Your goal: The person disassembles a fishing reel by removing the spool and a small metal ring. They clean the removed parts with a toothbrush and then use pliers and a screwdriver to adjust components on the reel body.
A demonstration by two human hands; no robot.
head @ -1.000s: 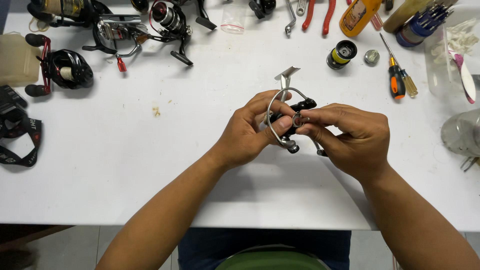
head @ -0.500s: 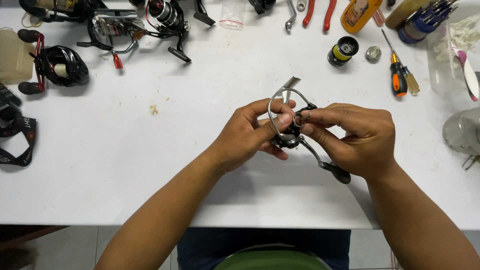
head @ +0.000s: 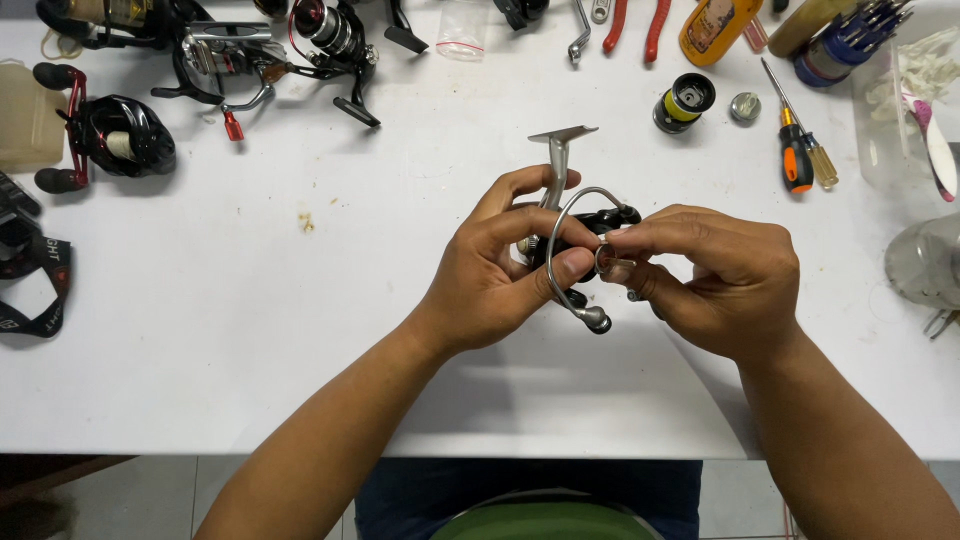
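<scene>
Over the middle of a white table (head: 300, 340), both hands hold a small black and silver spinning fishing reel (head: 575, 225). My left hand (head: 495, 270) wraps the reel body, thumb on the wire bail arm that loops down to a small roller. Its silver foot sticks up above my fingers. My right hand (head: 715, 275) pinches a small round metal part at the reel's right side, fingers closed around it.
Several fishing reels (head: 120, 135) lie at the table's far left, a black strap (head: 30, 285) at the left edge. Along the far right are a small spool (head: 683, 102), an orange-handled screwdriver (head: 795, 155), red pliers (head: 635, 25), an orange bottle (head: 715, 25) and clear containers (head: 925, 260).
The reel has been turned in my hands: its foot now points straight up, and the black handle knob that hung low right is hidden behind my right hand.
</scene>
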